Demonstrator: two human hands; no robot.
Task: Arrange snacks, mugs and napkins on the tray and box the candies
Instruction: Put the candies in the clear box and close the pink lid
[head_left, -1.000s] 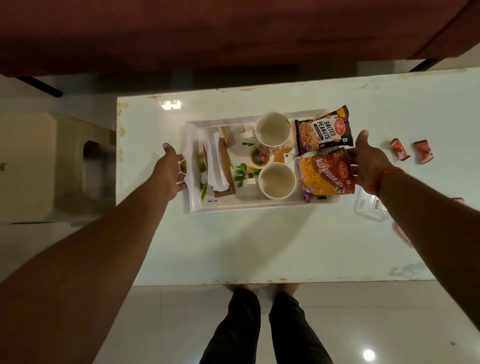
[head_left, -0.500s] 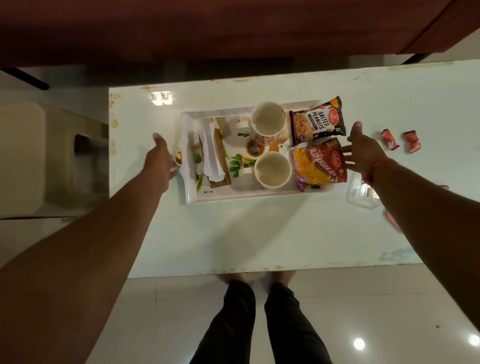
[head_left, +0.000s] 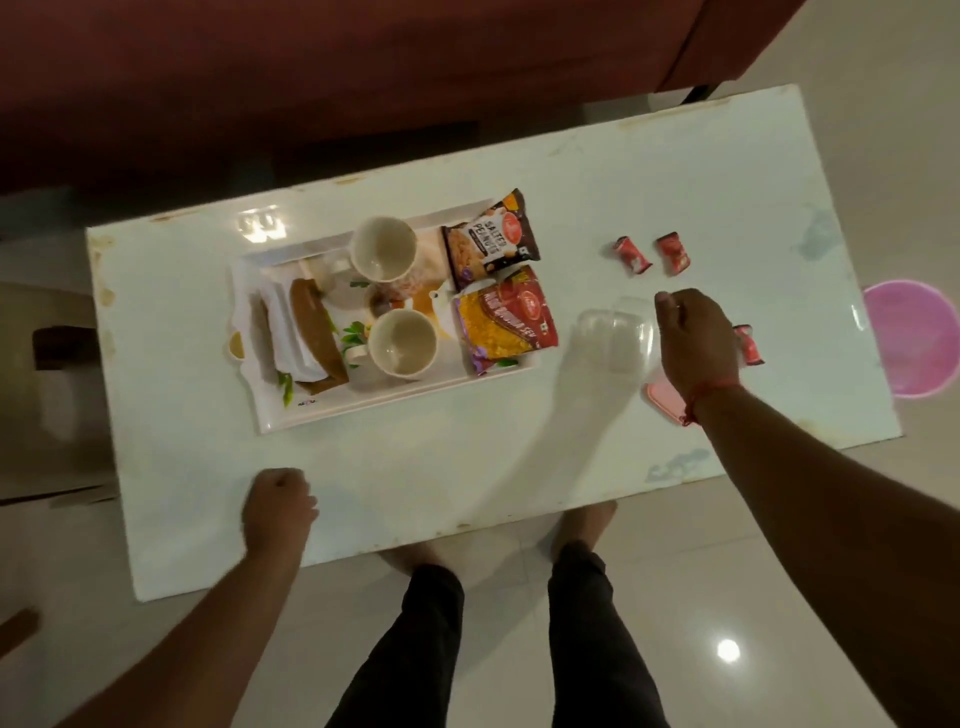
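The white tray (head_left: 395, 410) on the white table (head_left: 415, 467) holds two cream mugs (head_left: 383, 248) (head_left: 402, 343), a salted peanuts packet (head_left: 491, 241), a red and yellow snack packet (head_left: 504, 322), and white napkins (head_left: 283, 332) in a brown holder (head_left: 311, 327). My right hand (head_left: 693, 338) grips the right rim of a clear plastic box (head_left: 613, 338) just right of the tray. A pink lid (head_left: 665, 402) lies under my wrist. Two red candies (head_left: 631, 254) (head_left: 674, 253) lie beyond the box, and a third (head_left: 748, 345) shows behind my hand. My left hand (head_left: 278, 506) is a fist at the table's front edge.
A dark red sofa (head_left: 363, 78) runs along the far side of the table. A pink round object (head_left: 909, 338) sits off the table's right end. A beige stool (head_left: 41, 374) stands to the left. My legs (head_left: 415, 649) are at the front edge.
Both hands have left the tray's ends. My left hand drew back to the front edge and closed. My right hand moved right onto the clear box. The view shifted right.
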